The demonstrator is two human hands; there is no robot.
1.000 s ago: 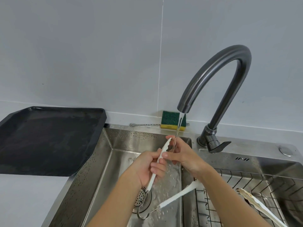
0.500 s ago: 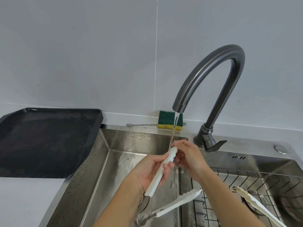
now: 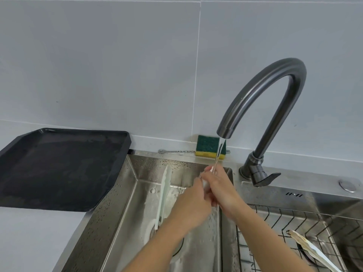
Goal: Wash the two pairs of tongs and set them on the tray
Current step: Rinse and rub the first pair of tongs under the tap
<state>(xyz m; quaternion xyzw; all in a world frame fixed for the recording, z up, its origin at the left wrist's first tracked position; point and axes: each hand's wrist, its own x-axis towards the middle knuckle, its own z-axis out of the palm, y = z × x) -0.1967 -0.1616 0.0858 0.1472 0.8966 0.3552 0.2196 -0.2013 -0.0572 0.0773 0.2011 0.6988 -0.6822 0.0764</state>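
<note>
Over the sink's left basin (image 3: 110,195), one pair of white tongs (image 3: 164,193) sits under the faucet (image 3: 261,99) stream, the left hand (image 3: 193,207) and right hand (image 3: 223,191) both with fingers curled round one arm, while the second pair (image 3: 312,251) lies on the wire rack (image 3: 275,216) rightward and one black tray (image 3: 59,167) rests on the bench (image 3: 29,238).

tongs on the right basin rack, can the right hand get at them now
Probably yes: the second tongs lie uncovered on the wire rack beside the right forearm, but the right hand must first release the held tongs.
</note>
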